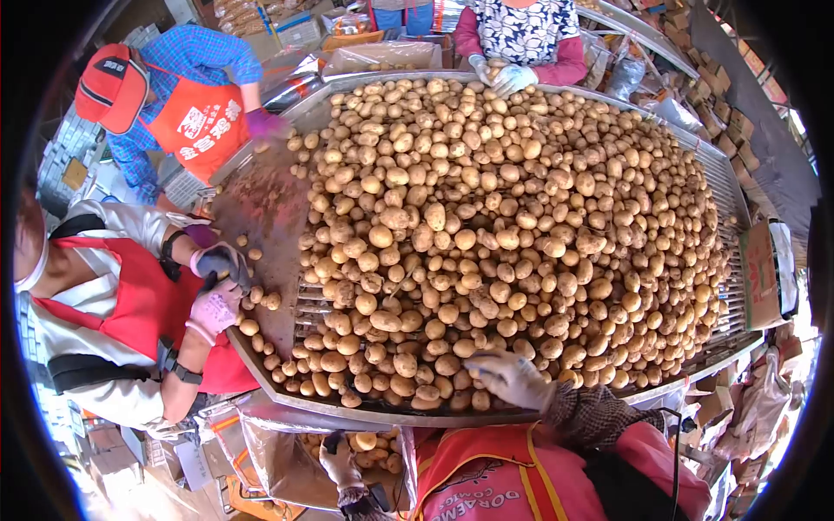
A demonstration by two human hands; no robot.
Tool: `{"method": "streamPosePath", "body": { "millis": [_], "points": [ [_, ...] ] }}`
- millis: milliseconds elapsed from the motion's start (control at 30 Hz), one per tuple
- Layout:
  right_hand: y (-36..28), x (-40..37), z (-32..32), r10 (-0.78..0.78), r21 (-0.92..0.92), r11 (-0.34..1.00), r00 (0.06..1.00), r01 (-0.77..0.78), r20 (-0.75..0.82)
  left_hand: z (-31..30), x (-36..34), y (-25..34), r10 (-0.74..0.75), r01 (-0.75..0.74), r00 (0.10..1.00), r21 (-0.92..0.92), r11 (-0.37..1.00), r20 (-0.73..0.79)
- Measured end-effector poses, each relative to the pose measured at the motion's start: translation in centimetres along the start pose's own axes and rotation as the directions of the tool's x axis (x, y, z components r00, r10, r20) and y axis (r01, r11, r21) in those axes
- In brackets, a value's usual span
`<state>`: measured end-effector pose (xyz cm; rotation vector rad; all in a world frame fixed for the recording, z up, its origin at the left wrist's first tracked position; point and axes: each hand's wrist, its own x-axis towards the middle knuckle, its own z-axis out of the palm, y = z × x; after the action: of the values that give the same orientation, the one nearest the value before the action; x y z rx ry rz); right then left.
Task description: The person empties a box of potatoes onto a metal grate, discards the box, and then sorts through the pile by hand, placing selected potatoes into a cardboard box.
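My right hand (514, 379), in a pale glove under a dark checked sleeve, lies over the near edge of a large potato pile (512, 234). Its fingers stretch left across the potatoes, touching the top ones. Lower down, my left hand (343, 462), gloved with dark fingertips, hangs over a plastic-lined box (276, 456) in front of the table. Several potatoes (372, 447) lie in that box, right beside my left fingers. How those fingers are bent is hard to make out.
A raised metal rim (417, 418) runs around the slatted sorting table (734, 295). At left, a person in a red apron has gloved hands (219, 304) by loose potatoes; another person's purple glove (265, 124) is beyond. Across the pile, a person's white gloves (512, 80) hold potatoes. A cardboard box (760, 273) stands right.
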<state>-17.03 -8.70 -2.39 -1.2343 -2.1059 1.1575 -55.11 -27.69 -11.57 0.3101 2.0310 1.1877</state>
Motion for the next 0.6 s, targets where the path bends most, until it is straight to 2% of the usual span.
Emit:
{"method": "streamPosePath", "body": {
  "millis": [33, 67, 100, 133, 200, 267, 300, 333, 367, 400, 433, 467, 533, 600],
  "points": [
    [0.5, 0.6, -1.0, -0.046, -0.016, 0.999, 0.998, 0.045, -0.053, -0.2, 0.9, -0.8, 0.163, -0.125, 0.979, 0.269, 0.955, -0.122],
    [0.8, 1.7, -2.0, -0.090, -0.039, 0.996, 0.990, 0.086, -0.112, -0.1, 2.0, -1.1, 0.343, -0.200, 0.920, 0.527, 0.826, -0.189],
    [1.1, 3.0, -2.9, -0.100, -0.090, 0.992, 0.984, 0.088, -0.145, -0.1, 3.0, -1.3, 0.415, -0.289, 0.880, 0.435, 0.853, -0.229],
    [1.3, 4.5, -4.0, -0.110, -0.145, 0.986, 0.979, 0.085, -0.172, 0.4, 3.0, -0.3, 0.415, -0.286, 0.879, 0.437, 0.853, -0.234],
    [2.3, 8.3, -5.2, -0.052, -0.266, 0.964, 0.981, 0.001, -0.185, 3.4, 2.9, 3.9, 0.731, -0.522, 0.668, 0.614, 0.592, -0.138],
    [3.4, 12.8, -5.3, -0.083, -0.595, 0.803, 0.982, -0.034, -0.168, 6.8, 3.3, 5.9, 0.716, -0.502, 0.666, 0.584, 0.638, -0.210],
    [2.8, 15.5, -5.4, 0.016, -0.653, 0.751, 0.992, -0.095, -0.126, 7.6, 5.0, 5.1, 0.663, -0.488, 0.728, 0.549, 0.679, -0.173],
    [2.1, 18.1, -5.4, 0.118, -0.710, 0.689, 0.989, -0.149, -0.093, 8.6, 5.4, 4.9, 0.641, -0.330, 0.742, 0.727, 0.603, -0.195],
    [3.0, 20.4, -4.9, 0.105, -0.723, 0.676, 0.990, -0.143, -0.098, 9.3, 5.8, 5.4, 0.644, -0.291, 0.735, 0.759, 0.582, -0.212],
    [1.9, 22.8, -5.3, 0.262, -0.644, 0.739, 0.965, -0.199, 0.002, 9.9, 6.2, 5.9, 0.645, -0.250, 0.730, 0.790, 0.560, -0.226],
    [1.1, 24.8, -5.0, 0.293, -0.714, 0.674, 0.956, -0.188, 0.025, 10.2, 6.6, 6.0, 0.623, -0.228, 0.724, 0.749, 0.622, -0.297],
    [0.5, 26.4, -4.6, 0.327, -0.779, 0.604, 0.944, -0.172, 0.046, 10.3, 6.9, 5.6, 0.636, -0.226, 0.706, 0.753, 0.618, -0.311],
    [2.1, 30.4, -3.4, 0.274, -0.753, 0.628, 0.961, -0.199, -0.025, 10.3, 7.3, 5.1, 0.664, -0.271, 0.681, 0.736, 0.620, -0.308],
    [0.0, 33.4, -2.8, 0.355, -0.589, 0.735, 0.931, -0.336, -0.087, 10.5, 7.1, 5.4, 0.660, -0.247, 0.684, 0.753, 0.610, -0.311]
  ]
}}
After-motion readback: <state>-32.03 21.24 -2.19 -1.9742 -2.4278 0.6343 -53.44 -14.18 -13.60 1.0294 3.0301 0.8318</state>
